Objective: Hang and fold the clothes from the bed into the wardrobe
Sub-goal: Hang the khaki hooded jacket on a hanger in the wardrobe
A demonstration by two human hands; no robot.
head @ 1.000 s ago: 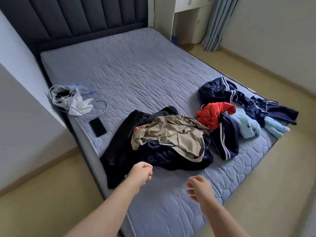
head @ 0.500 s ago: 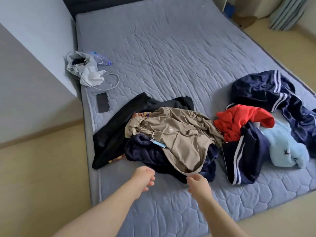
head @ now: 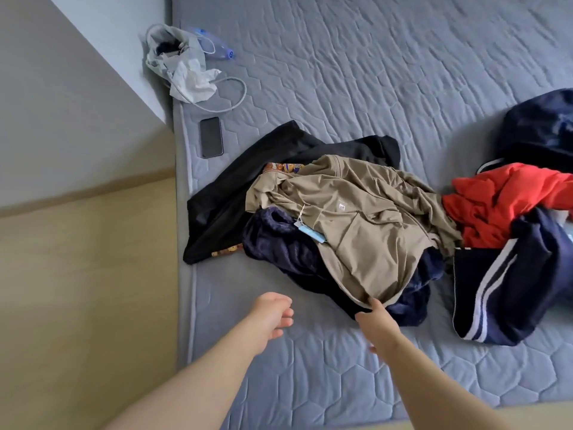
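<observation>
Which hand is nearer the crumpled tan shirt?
Right. The right hand reaches the crumpled tan shirt at its near hem; the left hand hangs over the grey quilted mattress, apart.

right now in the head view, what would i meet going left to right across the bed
grey bag → phone → black garment → tan jacket → red garment

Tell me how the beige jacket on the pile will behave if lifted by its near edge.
The beige jacket looks thin and creased, so it will probably hang limp and feel light. It lies over the dark blue fleece, which might drag along slightly. Its tag would likely dangle.
</observation>
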